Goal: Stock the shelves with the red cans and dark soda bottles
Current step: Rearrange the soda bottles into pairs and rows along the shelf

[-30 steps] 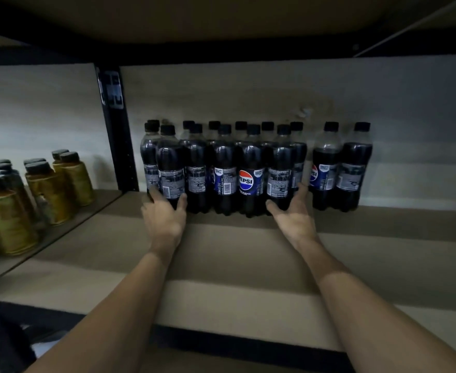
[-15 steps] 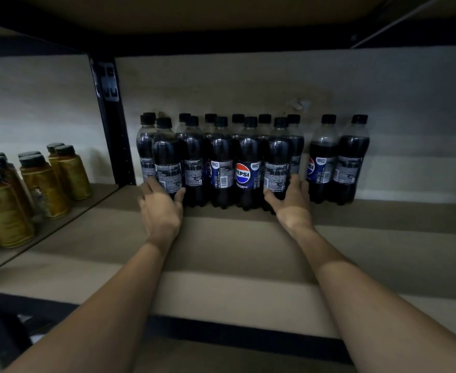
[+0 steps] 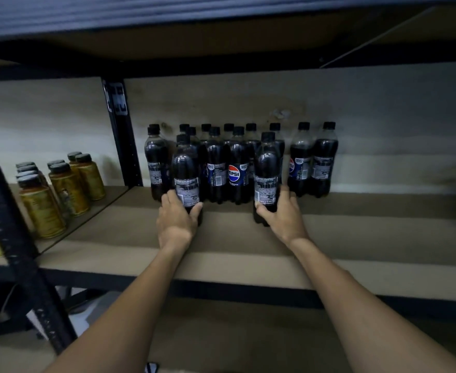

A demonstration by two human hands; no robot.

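The left hand [image 3: 177, 222] wraps its fingers and thumb round the base of one dark soda bottle [image 3: 186, 181]. The right hand [image 3: 283, 219] grips a second bottle [image 3: 266, 176] the same way. Both bottles stand upright on the shelf [image 3: 248, 240], just nearer than the row of soda bottles [image 3: 237, 170] along the far wall. Yellow bottles [image 3: 68, 184] stand far left, beyond a black post [image 3: 122, 135].

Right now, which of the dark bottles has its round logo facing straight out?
The logo bottle, standing between the left-held bottle and the right-held bottle, nearer the latter. The others show small print or only an edge of the logo.
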